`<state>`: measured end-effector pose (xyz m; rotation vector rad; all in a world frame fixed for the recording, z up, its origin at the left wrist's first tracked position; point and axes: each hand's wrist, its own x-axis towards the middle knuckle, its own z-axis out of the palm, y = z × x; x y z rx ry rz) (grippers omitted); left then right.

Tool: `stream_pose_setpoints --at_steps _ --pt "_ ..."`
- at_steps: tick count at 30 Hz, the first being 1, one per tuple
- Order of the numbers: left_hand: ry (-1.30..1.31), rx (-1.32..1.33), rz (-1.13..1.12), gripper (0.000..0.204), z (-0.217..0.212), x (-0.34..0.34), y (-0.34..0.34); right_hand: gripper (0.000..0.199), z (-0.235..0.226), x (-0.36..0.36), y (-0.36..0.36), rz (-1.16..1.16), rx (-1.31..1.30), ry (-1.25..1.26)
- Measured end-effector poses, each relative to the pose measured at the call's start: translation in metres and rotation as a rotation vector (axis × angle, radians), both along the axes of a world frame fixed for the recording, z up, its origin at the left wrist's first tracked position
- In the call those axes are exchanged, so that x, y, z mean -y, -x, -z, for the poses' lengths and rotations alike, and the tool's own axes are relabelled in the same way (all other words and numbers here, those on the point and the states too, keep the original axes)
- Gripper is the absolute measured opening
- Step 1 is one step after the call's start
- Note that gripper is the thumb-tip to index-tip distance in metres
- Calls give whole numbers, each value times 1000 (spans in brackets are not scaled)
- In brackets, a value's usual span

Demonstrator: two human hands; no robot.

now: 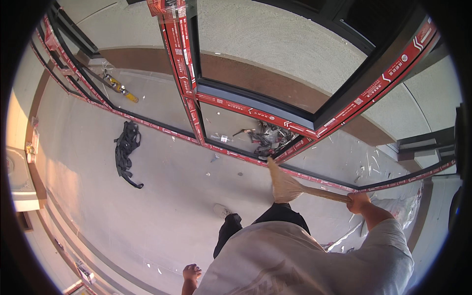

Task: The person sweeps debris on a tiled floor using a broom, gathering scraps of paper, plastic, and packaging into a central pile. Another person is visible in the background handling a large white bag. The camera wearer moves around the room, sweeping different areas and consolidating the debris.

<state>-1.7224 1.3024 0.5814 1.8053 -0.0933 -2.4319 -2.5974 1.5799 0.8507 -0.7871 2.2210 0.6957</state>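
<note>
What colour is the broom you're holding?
The broom is pale straw-tan, brush and handle alike; the right hand grips it. Seen in the head view.

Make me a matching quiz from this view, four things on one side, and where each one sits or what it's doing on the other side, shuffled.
Things:
1. broom
2. black strap bundle
3. yellow tube
4. left hand

Places or states:
A. lying alone on the floor to the person's left
B. empty, hanging low beside the shirt
C. handle gripped by the right hand, head against the red-taped window frame
D. on the far side of the frame, upper left

Pairs: 1-C, 2-A, 3-D, 4-B
</note>
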Motion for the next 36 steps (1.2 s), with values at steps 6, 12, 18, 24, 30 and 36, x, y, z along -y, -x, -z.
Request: stream_pose_setpoints --at_steps 6,12,18,24,30,36 --pt "149 541 177 22 -67 -18 272 26 16 -86 141 20 -146 -54" --pt "413 359 705 30 -101 -87 438 22 87 -33 245 142 -192 358" --pt "452 432 710 29 -101 -125 456 24 269 96 322 333 180 712" --pt "265 745 388 27 -93 -142 429 30 401 215 304 249 282 464" --pt "190 628 660 28 -102 -178 439 35 449 135 317 -343 243 491" --pt "236 589 635 29 -111 -171 451 54 314 29 267 134 158 148"
